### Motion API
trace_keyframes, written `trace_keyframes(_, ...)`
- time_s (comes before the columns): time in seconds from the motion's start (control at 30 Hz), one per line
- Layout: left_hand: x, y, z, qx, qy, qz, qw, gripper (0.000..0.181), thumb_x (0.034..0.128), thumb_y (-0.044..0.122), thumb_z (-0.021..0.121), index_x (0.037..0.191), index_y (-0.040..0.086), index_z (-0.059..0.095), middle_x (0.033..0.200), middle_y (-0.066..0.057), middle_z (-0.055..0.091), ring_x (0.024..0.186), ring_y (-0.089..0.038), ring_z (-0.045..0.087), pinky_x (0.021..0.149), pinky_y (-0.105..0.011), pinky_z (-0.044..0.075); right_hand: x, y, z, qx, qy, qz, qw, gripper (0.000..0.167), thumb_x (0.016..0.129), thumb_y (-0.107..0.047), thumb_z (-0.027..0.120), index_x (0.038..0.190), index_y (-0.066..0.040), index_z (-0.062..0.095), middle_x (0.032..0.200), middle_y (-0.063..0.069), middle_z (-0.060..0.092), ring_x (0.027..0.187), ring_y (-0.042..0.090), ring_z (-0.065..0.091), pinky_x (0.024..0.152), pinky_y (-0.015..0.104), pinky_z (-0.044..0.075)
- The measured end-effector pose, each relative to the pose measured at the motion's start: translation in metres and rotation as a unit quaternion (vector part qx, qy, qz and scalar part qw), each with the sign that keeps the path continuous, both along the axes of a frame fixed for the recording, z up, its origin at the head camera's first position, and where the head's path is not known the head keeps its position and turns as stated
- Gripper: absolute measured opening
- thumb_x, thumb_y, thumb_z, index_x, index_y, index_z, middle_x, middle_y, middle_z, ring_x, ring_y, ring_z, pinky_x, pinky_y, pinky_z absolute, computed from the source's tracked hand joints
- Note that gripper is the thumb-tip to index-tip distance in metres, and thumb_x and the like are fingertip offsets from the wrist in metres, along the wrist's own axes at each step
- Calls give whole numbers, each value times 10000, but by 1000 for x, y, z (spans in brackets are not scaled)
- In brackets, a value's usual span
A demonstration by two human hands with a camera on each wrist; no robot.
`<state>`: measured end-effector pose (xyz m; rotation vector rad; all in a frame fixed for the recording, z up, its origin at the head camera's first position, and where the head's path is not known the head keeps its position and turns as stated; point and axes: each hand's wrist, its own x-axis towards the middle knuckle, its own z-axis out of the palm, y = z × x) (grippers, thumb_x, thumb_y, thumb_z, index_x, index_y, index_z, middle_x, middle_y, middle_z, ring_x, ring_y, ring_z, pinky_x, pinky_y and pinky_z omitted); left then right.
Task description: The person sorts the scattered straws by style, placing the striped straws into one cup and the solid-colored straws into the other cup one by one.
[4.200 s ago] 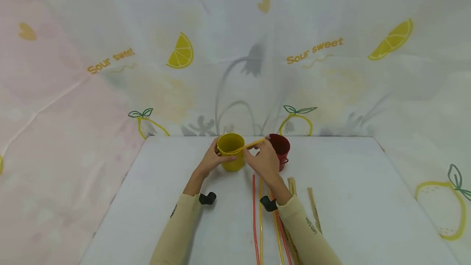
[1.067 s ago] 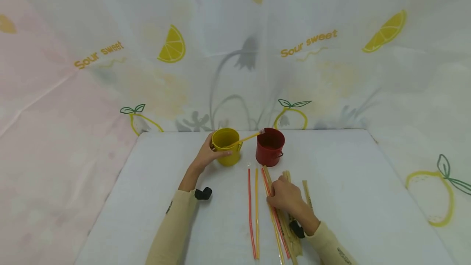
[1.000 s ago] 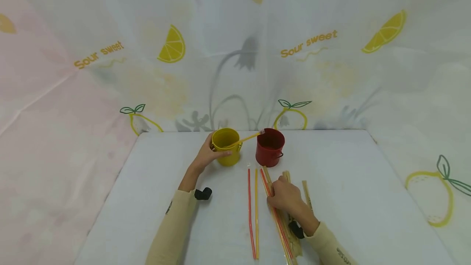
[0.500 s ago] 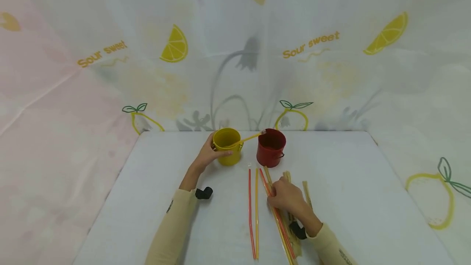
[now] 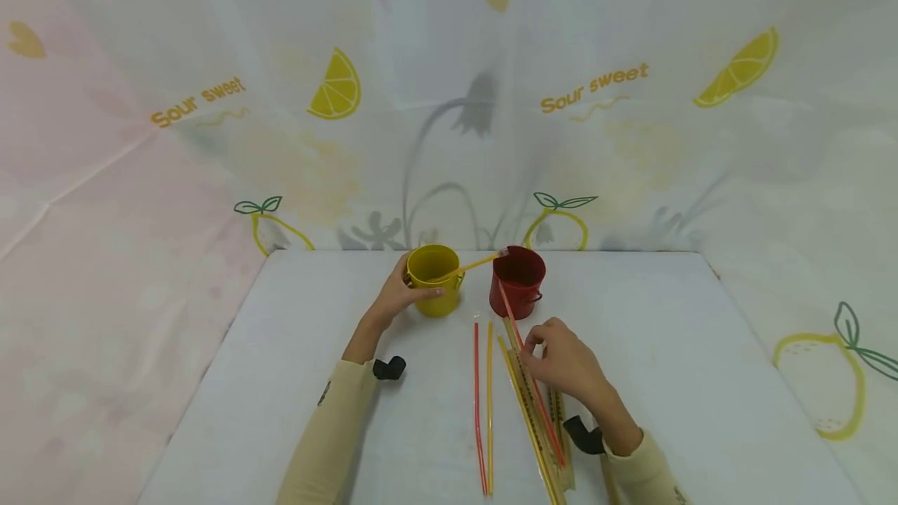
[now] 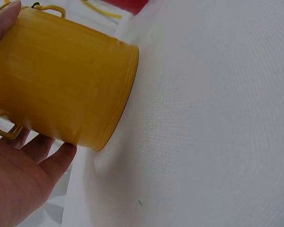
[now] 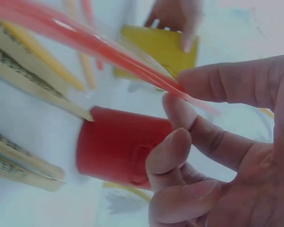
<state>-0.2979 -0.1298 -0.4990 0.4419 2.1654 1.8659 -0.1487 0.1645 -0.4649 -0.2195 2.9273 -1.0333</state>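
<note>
Right wrist view: a slim red plastic straw (image 7: 106, 53) is pinched by the right hand (image 5: 564, 361), its long axis slanted forward-left toward the red round bucket (image 7: 118, 142); farther left, the yellow round bucket (image 5: 442, 304) is gripped by the left hand (image 5: 397, 296).

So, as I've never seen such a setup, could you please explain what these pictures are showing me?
There is no machine, only a person's bare hands: the left grip and the right grip. One camera, on the head, looks forward and down; one on each wrist looks at that side's work. On the white table stands a red bucket, with tan printed paper sleeves and several straws lying nearby. The left grip holds a yellow bucket, with a yellow straw leaning out. The right grip pinches a red straw, seen best in the right wrist view.
</note>
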Motion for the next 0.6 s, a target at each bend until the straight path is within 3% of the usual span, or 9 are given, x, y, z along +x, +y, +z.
trace_keyframes(0.37,0,-1,-2,-39,0,16,10000,864,809,128,827,1503,102,313,1449,-127,434,1349,-306,391,1130,-494,273,5,11,29,-859,731,87,9936,65,899,-182,718,878,-127,692,961,55,581,735,147,521,610,300,462)
trace_keyframes(0.6,-1,0,0,-45,-27,-3,10000,878,802,130,832,1506,105,310,1456,-125,430,1366,-304,375,1138,-498,257,6,10,44,-1088,1479,-218,9828,71,885,-126,734,945,-98,707,958,32,599,746,148,550,631,286,488)
